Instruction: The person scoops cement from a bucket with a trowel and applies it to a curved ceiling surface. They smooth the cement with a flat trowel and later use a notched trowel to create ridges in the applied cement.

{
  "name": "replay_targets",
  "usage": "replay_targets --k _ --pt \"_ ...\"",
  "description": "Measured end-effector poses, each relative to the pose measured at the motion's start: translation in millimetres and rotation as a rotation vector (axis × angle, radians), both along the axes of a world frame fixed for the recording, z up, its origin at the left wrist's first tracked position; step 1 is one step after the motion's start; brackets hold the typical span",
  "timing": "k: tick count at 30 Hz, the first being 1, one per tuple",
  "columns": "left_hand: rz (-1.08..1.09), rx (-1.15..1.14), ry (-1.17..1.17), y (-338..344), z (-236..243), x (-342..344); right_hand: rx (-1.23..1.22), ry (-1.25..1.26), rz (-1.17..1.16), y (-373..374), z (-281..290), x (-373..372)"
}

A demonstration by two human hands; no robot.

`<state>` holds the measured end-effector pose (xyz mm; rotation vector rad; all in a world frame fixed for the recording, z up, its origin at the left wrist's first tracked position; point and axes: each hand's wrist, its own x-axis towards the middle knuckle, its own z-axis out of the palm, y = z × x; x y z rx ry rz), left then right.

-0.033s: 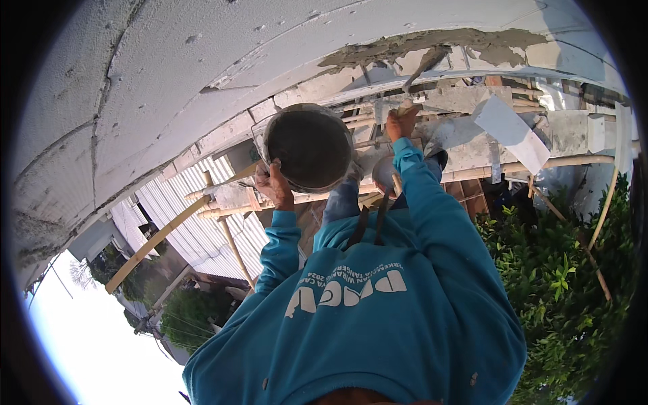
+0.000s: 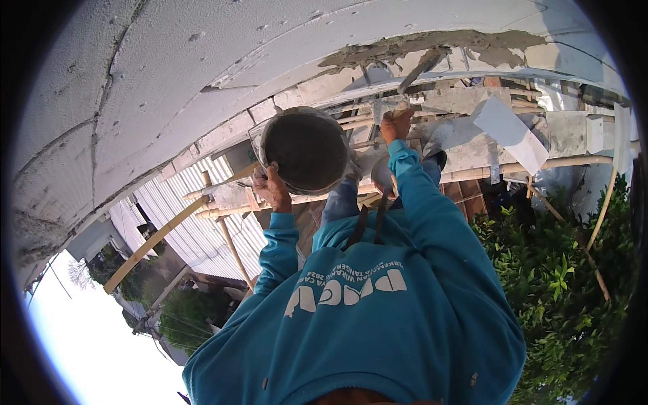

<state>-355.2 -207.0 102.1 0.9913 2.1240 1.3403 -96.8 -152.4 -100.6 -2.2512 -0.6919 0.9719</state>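
Observation:
My left hand [image 2: 272,187] grips the near-left rim of a round, dark bucket [image 2: 305,150] with a grey, mortar-smeared edge and a wire handle. The bucket's inside is in shadow, so its contents are hard to make out. Farther right, my right hand [image 2: 396,125] is closed round the pale handle of what looks like a trowel [image 2: 385,106], whose flat grey blade shows beside the fingers. Beyond both hands rises a pale block wall [image 2: 270,50], with a band of wet grey mortar [image 2: 432,46] smeared along it.
I stand on bamboo and board scaffolding [image 2: 466,138]. A pale sheet [image 2: 513,135] lies on the boards to the right. A round pale container [image 2: 383,174] is near my legs. Leafy branches [image 2: 553,297] grow at lower right; a corrugated roof [image 2: 196,229] lies below left.
My right hand has moved slightly left and toward me with the trowel. The bucket and my left hand have shifted a little to the left.

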Motion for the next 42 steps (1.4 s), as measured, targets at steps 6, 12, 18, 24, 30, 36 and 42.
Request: replay_targets --k 6,12,18,24,30,36,42 --pt "0.161 0.011 -0.041 -29.5 -10.8 -41.4 0.036 0.101 -0.023 4.3 48.3 -16.4" --pt "0.130 -0.096 -0.016 -40.7 9.1 -43.8 0.100 0.000 -0.013 22.1 -14.5 -37.3" --pt "0.138 -0.029 -0.031 -63.2 6.2 -61.5 -0.228 -0.104 0.296 -11.5 -32.6 -86.9" --pt "0.231 -0.046 -0.191 -90.6 -26.6 -97.9 -0.135 -0.299 0.589 -86.3 -0.3 -41.9" --pt "0.134 -0.092 -0.094 -90.3 -24.1 -94.1 -0.005 -0.570 0.821 -82.4 19.0 60.2" --pt "0.179 -0.074 -0.055 -53.3 4.4 -48.5 -0.125 -0.878 0.934 6.9 51.4 182.4" --pt "0.106 -0.007 -0.070 -43.4 -3.1 -21.7 -0.292 -0.873 0.892 23.0 63.4 252.7"
